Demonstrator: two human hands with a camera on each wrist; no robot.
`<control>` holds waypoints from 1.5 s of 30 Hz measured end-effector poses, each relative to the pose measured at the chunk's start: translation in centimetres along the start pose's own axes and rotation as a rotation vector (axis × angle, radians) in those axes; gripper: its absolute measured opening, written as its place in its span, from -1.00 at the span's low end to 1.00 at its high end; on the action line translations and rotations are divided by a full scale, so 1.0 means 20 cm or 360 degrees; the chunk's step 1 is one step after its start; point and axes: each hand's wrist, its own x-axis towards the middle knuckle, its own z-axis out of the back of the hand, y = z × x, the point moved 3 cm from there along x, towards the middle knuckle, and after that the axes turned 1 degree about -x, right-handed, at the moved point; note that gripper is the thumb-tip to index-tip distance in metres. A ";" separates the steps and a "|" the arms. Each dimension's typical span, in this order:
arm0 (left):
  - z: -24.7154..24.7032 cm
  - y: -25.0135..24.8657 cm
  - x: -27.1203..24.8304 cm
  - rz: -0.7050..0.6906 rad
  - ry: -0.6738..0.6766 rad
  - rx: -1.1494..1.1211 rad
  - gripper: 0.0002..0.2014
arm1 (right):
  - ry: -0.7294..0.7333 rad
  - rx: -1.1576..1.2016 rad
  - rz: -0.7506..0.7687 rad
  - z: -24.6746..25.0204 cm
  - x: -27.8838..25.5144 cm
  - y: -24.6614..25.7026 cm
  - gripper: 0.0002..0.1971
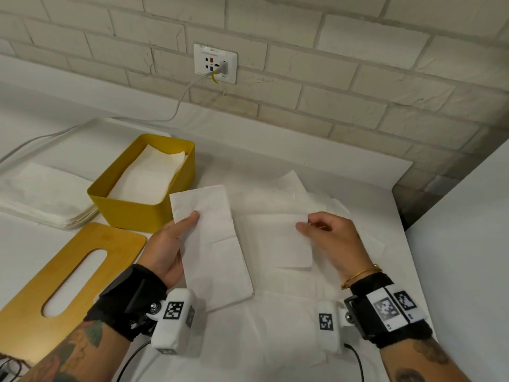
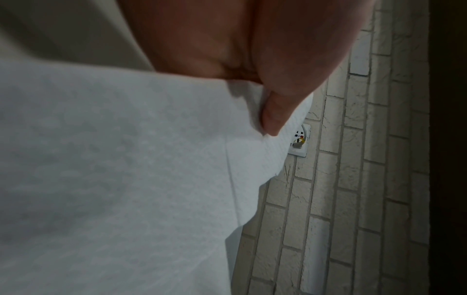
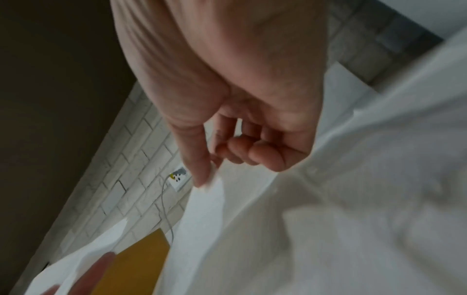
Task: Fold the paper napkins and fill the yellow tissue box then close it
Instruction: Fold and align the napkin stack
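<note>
The open yellow box [image 1: 143,186], part-filled with napkins, sits just beyond the left hand [image 1: 168,246]. That hand grips a folded napkin [image 1: 212,244]; the right hand [image 1: 333,238] pinches another napkin's [image 1: 289,244] corner.

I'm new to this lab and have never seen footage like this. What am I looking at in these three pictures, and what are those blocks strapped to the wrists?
There is no machine here: a person works with bare hands. The big picture comes from a head camera; the two close-ups come from the white cameras strapped to each wrist. On the white table stand an open yellow tissue box already holding napkins, its slotted wooden lid lying beside it, and a stack of unfolded napkins. The left hand holds a folded napkin. The right hand pinches the edge of another napkin from the loose pile.
</note>
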 end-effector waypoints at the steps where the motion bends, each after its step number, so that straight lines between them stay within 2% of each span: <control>1: 0.00 0.00 0.00 -0.0005 0.0003 0.0007 -0.71 | -0.0009 0.0007 0.0020 0.04 0.01 0.01 -0.94; 5: -0.03 0.00 0.00 -0.0010 0.0012 0.0038 -0.68 | 0.0095 0.0344 -0.0221 0.09 0.01 -0.01 -0.89; 7: -0.06 0.00 0.01 -0.0011 0.0031 0.0068 -0.67 | 0.0069 0.0333 -0.0191 0.09 0.02 -0.03 -0.86; 11: -0.10 -0.04 0.00 -0.0056 0.0078 0.0123 -0.69 | -0.0084 0.0082 0.0165 0.15 0.05 0.03 -0.88; 15: -0.14 -0.16 0.01 -0.0201 0.0127 0.0190 -0.74 | -0.0073 -0.0206 0.0657 0.26 0.02 0.22 -0.83; 17: -0.18 -0.22 0.01 -0.0265 0.0162 0.0222 -0.76 | -0.0004 -0.0300 0.0913 0.32 -0.03 0.35 -0.82; 19: -0.23 -0.26 0.01 -0.0311 0.0203 0.0259 -0.80 | 0.0166 -0.0321 0.1123 0.34 -0.11 0.51 -0.85; 22: -0.33 -0.27 0.01 -0.0321 0.0284 0.0321 -0.82 | 0.0383 -0.0282 0.1279 0.34 -0.24 0.72 -0.84; 25: -0.44 -0.21 0.00 -0.0218 0.0370 0.0350 -0.80 | 0.0544 -0.0082 0.1109 0.29 -0.26 0.84 -0.85; 27: -0.49 -0.14 -0.01 -0.0118 0.0434 0.0335 -0.71 | 0.0597 -0.0042 0.0946 0.22 -0.20 0.84 -0.84; 29: -0.52 -0.06 -0.04 0.0010 0.0535 0.0315 -0.63 | 0.0525 -0.0134 0.0776 0.16 -0.10 0.76 -0.83; 34: -0.53 0.07 -0.10 0.0216 0.0703 0.0238 -0.63 | 0.0347 -0.0211 0.0400 0.10 0.05 0.52 -0.71; 38: -0.50 0.13 -0.09 0.0156 0.0664 0.0425 -0.68 | 0.0284 -0.0055 0.0212 0.10 0.06 0.40 -0.63; 42: -0.47 0.14 -0.06 0.0055 0.0518 0.0505 -0.74 | 0.0227 0.0474 -0.0069 0.10 -0.02 0.23 -0.36; 43: -0.46 0.15 -0.05 0.0047 0.0494 0.0494 -0.74 | 0.0221 0.0599 -0.0110 0.09 -0.04 0.19 -0.33; 45: -0.45 0.16 -0.05 0.0050 0.0473 0.0474 -0.74 | 0.0194 0.0809 -0.0122 0.05 -0.09 0.12 -0.42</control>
